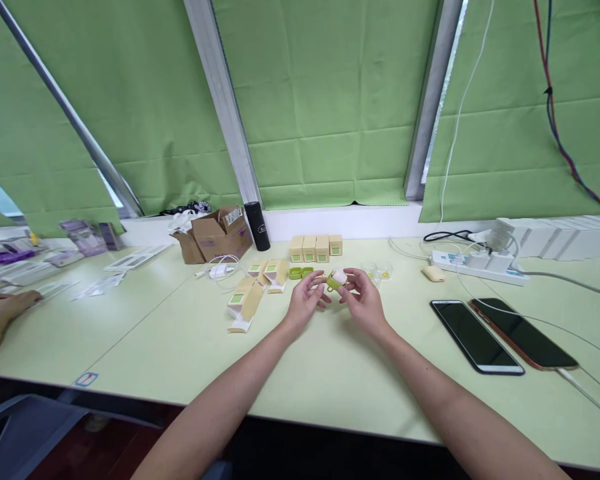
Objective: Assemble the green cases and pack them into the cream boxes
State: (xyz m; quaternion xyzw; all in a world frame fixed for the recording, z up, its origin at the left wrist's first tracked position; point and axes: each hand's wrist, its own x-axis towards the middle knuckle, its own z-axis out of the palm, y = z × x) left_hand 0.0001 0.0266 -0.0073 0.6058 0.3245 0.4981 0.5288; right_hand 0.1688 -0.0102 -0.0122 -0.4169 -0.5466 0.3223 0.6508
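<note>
My right hand point(366, 300) pinches a small rounded white case in a green cover point(337, 280), just above the table, with its fingertips on the right side. At the cover's left side, near a small ring, the curled fingers of my left hand point(306, 300) meet it. Behind my left hand lies an open green case cover point(300, 273). Left of it are opened tan boxes point(247, 297) with green labels and flaps out. Several closed tan boxes point(316, 248) stand in a row farther back. Clear plastic pieces point(379, 270) with yellow bits lie beyond my right hand.
Two phones point(475, 337) and a power strip point(480, 267) with cables lie on the right. A cardboard box point(223, 237), a black bottle point(257, 227) and a white cable point(223, 270) are back left. Another person's hand point(13, 307) rests at the far left.
</note>
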